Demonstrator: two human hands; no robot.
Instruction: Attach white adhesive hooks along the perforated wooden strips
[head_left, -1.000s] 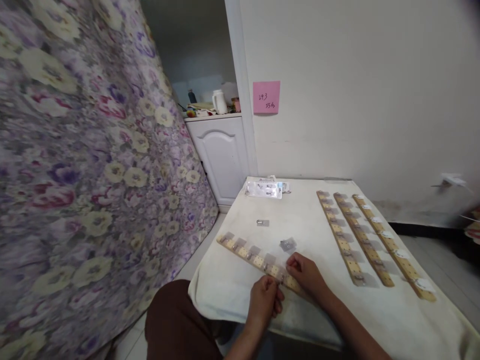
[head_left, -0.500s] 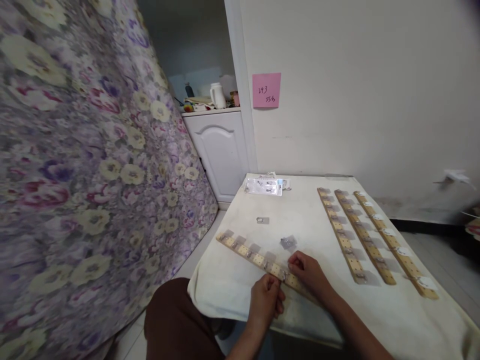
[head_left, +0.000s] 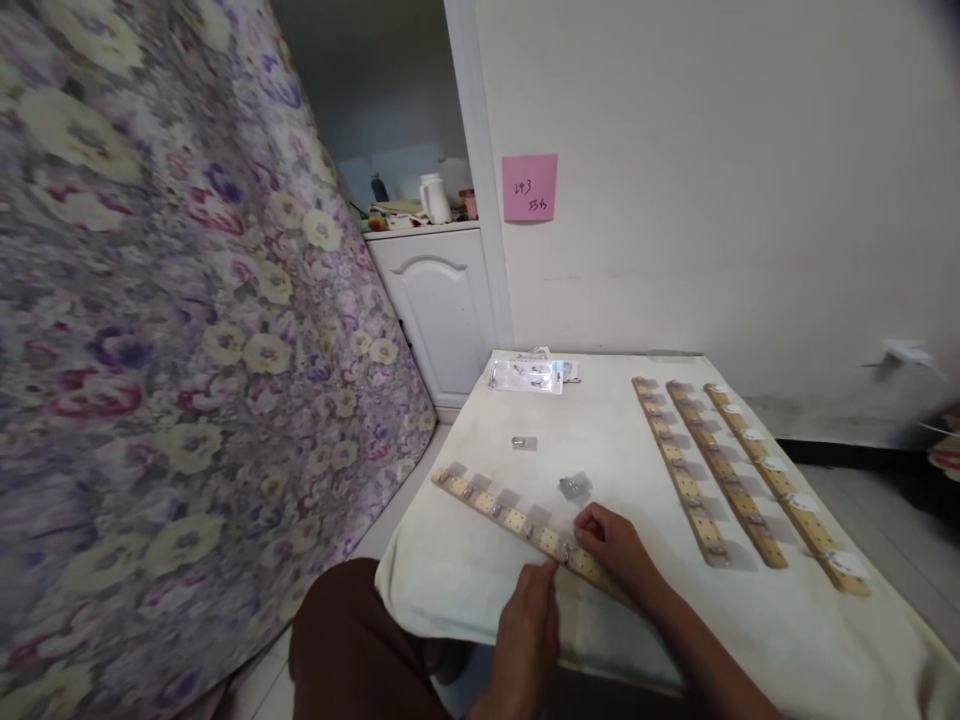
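A light wooden strip (head_left: 517, 519) with drilled holes lies slanted across the near part of the table, with small metal clasps and clear plastic squares spaced along it. My right hand (head_left: 616, 548) is closed in a pinch at the strip's far edge, beside the clasp (head_left: 568, 552) nearest it; what its fingertips hold is too small to make out. At the near edge, my left hand (head_left: 529, 618) has its fingers bent together, fingertips by the strip, their grip hidden. Behind the strip lie a small clear bag of metal parts (head_left: 575, 487) and a single metal clasp (head_left: 519, 442).
Three similar wooden strips (head_left: 680, 470) stand in a row on the right of the cloth-covered table (head_left: 592, 420). Clear packaging (head_left: 527, 376) lies at the back left. A floral curtain (head_left: 187, 350) hangs at left; my knee (head_left: 337, 640) is below the table's left corner.
My left hand has turned and drawn slightly down towards me, its fingers now pointing at the strip. My right hand and the strip stay nearly in place.
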